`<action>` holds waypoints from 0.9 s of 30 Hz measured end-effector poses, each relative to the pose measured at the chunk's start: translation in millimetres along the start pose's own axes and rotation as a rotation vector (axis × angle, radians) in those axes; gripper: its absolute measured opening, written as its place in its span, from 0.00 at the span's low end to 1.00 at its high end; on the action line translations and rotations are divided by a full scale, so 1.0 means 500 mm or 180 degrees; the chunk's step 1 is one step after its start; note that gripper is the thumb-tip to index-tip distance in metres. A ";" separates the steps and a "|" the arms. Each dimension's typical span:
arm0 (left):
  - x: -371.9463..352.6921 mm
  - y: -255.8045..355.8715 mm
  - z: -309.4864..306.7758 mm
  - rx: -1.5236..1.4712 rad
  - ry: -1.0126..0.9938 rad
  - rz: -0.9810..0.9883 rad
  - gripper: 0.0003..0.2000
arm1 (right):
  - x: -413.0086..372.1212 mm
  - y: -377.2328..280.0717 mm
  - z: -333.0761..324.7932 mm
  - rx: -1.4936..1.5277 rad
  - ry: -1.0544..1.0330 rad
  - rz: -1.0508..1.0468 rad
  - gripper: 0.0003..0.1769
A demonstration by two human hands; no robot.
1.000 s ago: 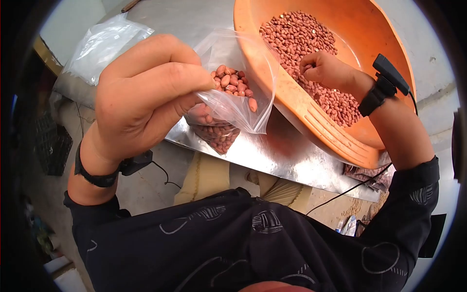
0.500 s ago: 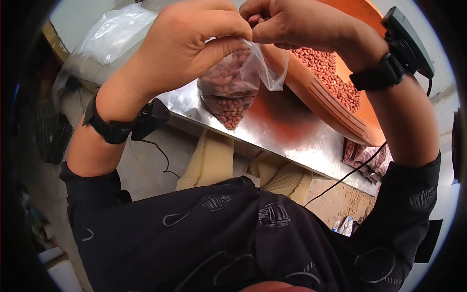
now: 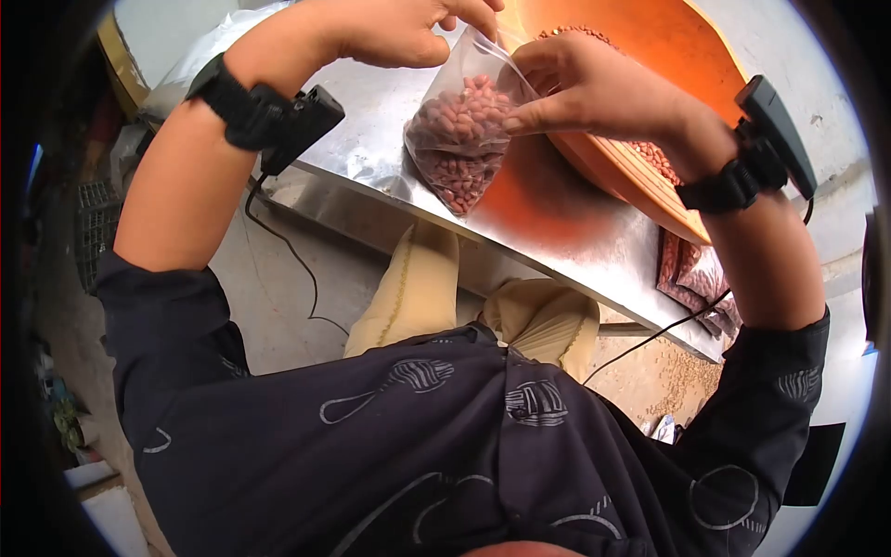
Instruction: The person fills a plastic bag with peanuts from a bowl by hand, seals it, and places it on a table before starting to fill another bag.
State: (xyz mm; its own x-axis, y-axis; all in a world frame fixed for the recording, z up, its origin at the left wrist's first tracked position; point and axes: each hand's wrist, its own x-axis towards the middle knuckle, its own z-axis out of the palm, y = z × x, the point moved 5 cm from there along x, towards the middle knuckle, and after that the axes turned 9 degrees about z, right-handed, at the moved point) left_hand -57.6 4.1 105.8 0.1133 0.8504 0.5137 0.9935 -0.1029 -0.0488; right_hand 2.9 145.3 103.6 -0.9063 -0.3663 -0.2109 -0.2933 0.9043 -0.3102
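A clear plastic bag (image 3: 461,130) holds reddish peanuts and hangs upright just over the metal table. My right hand (image 3: 580,88) grips the bag's right side near the top, thumb in front. At the top edge of the view, my left hand (image 3: 418,28) is above the bag's upper left, fingers apart and partly cut off; no object shows in it. Behind my right hand sits a large orange basin (image 3: 640,28) with loose peanuts (image 3: 657,160) inside.
The shiny metal table (image 3: 357,139) runs diagonally below the hands. Filled bags of peanuts (image 3: 691,278) lie at its right end. White plastic (image 3: 209,42) is at upper left. Black cables (image 3: 288,246) hang from both wrist devices.
My left hand has moved up and away from the bag's mouth. My right hand, earlier closed around peanuts, has come down onto the bag's side. The bag has shifted slightly up and right.
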 end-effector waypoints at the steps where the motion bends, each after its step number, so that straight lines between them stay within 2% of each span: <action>1: 0.006 -0.014 0.007 0.0062 -0.0204 -0.0019 0.15 | -0.004 -0.003 0.012 -0.0166 0.0214 0.0010 0.14; 3: 0.017 -0.051 0.028 0.0191 -0.0616 -0.0052 0.14 | -0.015 -0.003 0.021 -0.0476 0.0574 -0.0061 0.09; 6: 0.023 -0.100 0.038 0.0153 -0.1157 -0.0669 0.13 | -0.032 -0.003 0.011 -0.0837 0.0944 -0.0295 0.06; 7: 0.016 -0.101 0.025 0.0207 -0.0956 -0.0819 0.13 | -0.040 -0.001 -0.001 -0.0926 0.1035 -0.0366 0.06; 10: 0.028 -0.036 -0.033 0.0469 -0.1179 -0.1180 0.12 | -0.086 0.007 -0.035 -0.1039 0.1099 -0.0480 0.06; 11: 0.035 -0.001 -0.059 0.0575 -0.0991 -0.0961 0.12 | -0.114 0.004 -0.049 -0.0944 0.1045 -0.0438 0.06; 12: 0.044 0.038 -0.078 0.0073 -0.0793 -0.0857 0.10 | -0.147 -0.002 -0.063 -0.0839 0.0981 -0.0393 0.05; 14: 0.059 0.126 -0.098 0.0149 -0.0583 -0.0865 0.09 | -0.228 -0.026 -0.098 -0.1277 0.1087 -0.0509 0.08; 17: 0.097 0.236 -0.056 0.0127 -0.0152 -0.0170 0.06 | -0.334 -0.005 -0.069 -0.0728 0.0998 -0.0798 0.08; 18: 0.110 0.266 -0.023 -0.0006 -0.0170 -0.0114 0.07 | -0.379 -0.003 -0.053 -0.0721 0.0863 -0.0823 0.07; 20: 0.138 0.315 0.044 -0.0349 -0.0107 -0.0012 0.06 | -0.435 0.054 0.009 -0.0662 0.1095 -0.0818 0.08; 22: 0.160 0.335 0.118 -0.0637 0.0042 -0.0040 0.07 | -0.487 0.106 0.058 -0.0418 0.0938 -0.0469 0.12; 24: 0.185 0.346 0.186 -0.0766 0.0155 0.0026 0.07 | -0.534 0.140 0.109 -0.0348 0.1233 -0.0238 0.12; 26: 0.205 0.357 0.242 -0.0660 0.0304 0.0317 0.07 | -0.576 0.179 0.159 -0.0284 0.1960 -0.0166 0.07; 27: 0.213 0.364 0.274 -0.0614 0.0375 0.0451 0.07 | -0.596 0.196 0.190 -0.0120 0.1948 0.0090 0.11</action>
State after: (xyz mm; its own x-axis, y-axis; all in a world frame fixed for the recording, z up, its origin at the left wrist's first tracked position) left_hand 136.6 146.6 34.0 0.2377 0.7558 0.6101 0.9460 -0.3226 0.0310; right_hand 273.3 322.4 47.8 -0.9209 -0.1599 0.3555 -0.2672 0.9230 -0.2768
